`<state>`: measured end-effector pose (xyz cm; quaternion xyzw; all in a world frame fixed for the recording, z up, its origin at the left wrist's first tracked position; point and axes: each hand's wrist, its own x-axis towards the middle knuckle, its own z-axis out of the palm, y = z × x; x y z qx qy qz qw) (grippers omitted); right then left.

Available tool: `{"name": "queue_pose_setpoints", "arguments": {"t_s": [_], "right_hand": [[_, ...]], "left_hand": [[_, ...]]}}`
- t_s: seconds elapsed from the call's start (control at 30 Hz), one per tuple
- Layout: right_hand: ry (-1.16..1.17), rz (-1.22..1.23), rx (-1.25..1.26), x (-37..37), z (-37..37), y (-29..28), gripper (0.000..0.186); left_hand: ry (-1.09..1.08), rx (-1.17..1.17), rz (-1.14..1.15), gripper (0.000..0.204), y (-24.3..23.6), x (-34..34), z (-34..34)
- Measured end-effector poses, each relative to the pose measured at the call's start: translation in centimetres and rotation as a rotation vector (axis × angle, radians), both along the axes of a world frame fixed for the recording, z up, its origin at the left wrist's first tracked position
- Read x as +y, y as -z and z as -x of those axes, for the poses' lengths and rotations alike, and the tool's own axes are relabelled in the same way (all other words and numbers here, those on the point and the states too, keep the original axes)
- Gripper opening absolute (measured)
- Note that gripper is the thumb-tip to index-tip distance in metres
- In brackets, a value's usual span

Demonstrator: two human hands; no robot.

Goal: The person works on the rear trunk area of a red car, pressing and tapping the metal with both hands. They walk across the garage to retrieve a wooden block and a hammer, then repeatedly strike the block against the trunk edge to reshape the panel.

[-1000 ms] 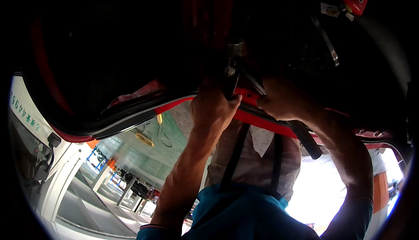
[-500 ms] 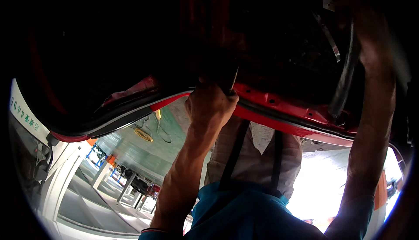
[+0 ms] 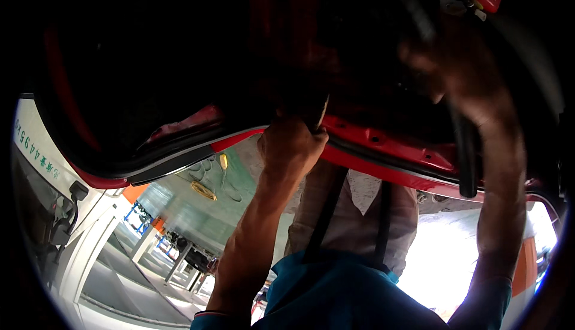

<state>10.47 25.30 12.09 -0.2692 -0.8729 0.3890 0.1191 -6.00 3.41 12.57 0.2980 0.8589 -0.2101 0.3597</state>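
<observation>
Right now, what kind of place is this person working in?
Probably a vehicle repair workshop: both hands reach up under a red vehicle body, a white vehicle stands at the left, and a large roofed hall stretches beyond.

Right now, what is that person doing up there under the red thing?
A person reaches both arms up into the dark underside of a red metal vehicle body. The left hand is closed around a dark tool handle. The right hand, blurred, is beside a black rubber hose. What it holds is unclear.

left hand [image 3: 291,146] fisted overhead, right hand [image 3: 446,66] raised
</observation>
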Motion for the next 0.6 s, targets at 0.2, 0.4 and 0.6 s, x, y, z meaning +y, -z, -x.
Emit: {"name": "queue_pose_setpoints", "arguments": {"t_s": [0.2, 0.4, 0.6], "right_hand": [[-0.021, 0.248, -0.442, -0.6, 0.7, 0.3, 0.020], [-0.194, 0.631, -0.350, -7.8, 1.3, 0.5, 0.026], [0.149, 0.606, -0.052, -9.8, -5.2, 3.2, 0.025]], "left_hand": [[-0.059, -0.032, -0.003, 0.076, 0.2, -0.5, 0.5], [0.002, -0.014, 0.039, 0.075, -0.3, 0.4, 0.3], [-0.032, -0.051, 0.028, 0.084, -1.5, -1.0, 0.6]]}}
